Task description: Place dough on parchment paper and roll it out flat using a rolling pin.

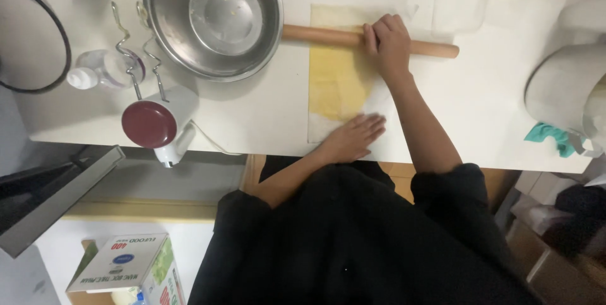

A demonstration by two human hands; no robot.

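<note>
Gripping the wooden rolling pin [369, 38] near its middle, the right hand [388, 43] is closed around it above the thin yellow dough sheet [338, 81]. The left hand [353, 136] lies flat and open, holding nothing, on the sheet's near edge. I judge the dough soft and easy to tear; the pin is stiff.

The right hand [387, 40] reaches far forward with the arm nearly straight, fingers curled down in a closed grip, knuckles up. The left hand [353, 136] lies flat close to the body, palm down, fingers together and stretched out, forearm bent in from the left side
</note>
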